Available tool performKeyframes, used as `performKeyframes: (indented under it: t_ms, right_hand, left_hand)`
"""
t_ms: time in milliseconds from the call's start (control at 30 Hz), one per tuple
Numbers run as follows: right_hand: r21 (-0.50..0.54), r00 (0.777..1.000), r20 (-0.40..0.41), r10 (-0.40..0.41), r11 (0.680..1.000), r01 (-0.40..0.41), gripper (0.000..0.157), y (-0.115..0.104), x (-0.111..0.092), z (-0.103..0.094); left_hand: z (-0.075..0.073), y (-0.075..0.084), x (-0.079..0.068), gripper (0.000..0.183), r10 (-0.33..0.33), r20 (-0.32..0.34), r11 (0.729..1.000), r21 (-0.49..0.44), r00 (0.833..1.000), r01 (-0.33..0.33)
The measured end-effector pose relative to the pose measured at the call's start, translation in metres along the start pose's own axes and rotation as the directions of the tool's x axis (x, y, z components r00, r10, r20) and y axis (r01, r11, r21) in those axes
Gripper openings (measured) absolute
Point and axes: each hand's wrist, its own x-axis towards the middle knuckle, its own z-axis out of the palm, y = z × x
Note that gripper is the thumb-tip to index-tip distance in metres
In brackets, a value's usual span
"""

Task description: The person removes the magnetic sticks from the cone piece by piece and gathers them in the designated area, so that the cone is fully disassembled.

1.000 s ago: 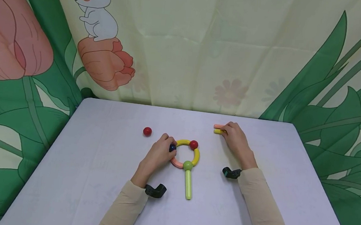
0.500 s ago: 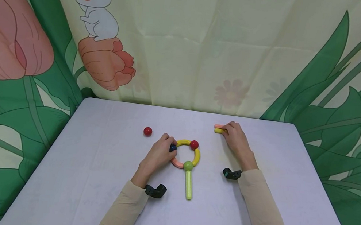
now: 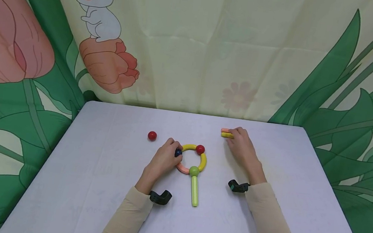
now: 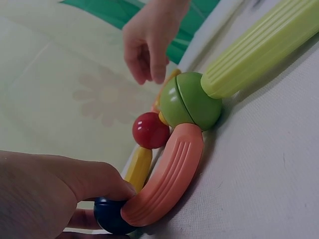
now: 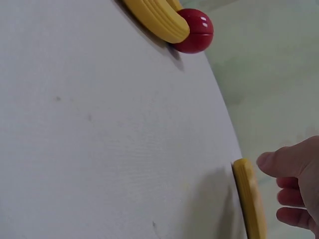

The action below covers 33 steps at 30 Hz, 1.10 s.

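One blue ball (image 3: 178,153), at centre frame, sits pinched between the left hand's (image 3: 164,160) thumb and fingers. Right hand (image 3: 242,149), thumb and fingers apart, grips nothing; yellow stick (image 3: 227,135) lies just beside it, right of centre.

Glossy green ball (image 4: 192,101), ribbed plastic-looking salmon curve (image 4: 167,174), matt tabletop (image 4: 259,164)

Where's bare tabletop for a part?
Free: left of the left sleeve, right of the right sleeve, and between the green stick and that sleeve. Crowded: the ring, left hand on its blue ball, and the bars by the right hand.
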Motion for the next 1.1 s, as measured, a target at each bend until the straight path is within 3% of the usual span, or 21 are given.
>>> performKeyframes:
  t_ms: [467,867,1100]
  right_hand:
    - [0.006,1.000,-0.009,0.014,1.000,-0.014,0.043,-0.034,-0.028,0.008]
    - [-0.004,0.999,0.015,-0.052,0.999,0.052,0.048,-0.060,-0.051,0.017]
    - [0.019,0.992,-0.011,-0.129,0.991,0.129,0.041,-0.070,-0.064,0.021]
  left_hand:
    - [0.000,0.000,0.000,0.029,0.009,0.005,1.000,0.006,1.000,-0.009]
    - [0.000,0.000,0.001,0.028,0.012,-0.001,1.000,0.000,1.000,-0.012]
    - [0.000,0.001,0.001,0.028,-0.001,0.006,1.000,-0.008,1.000,0.001]
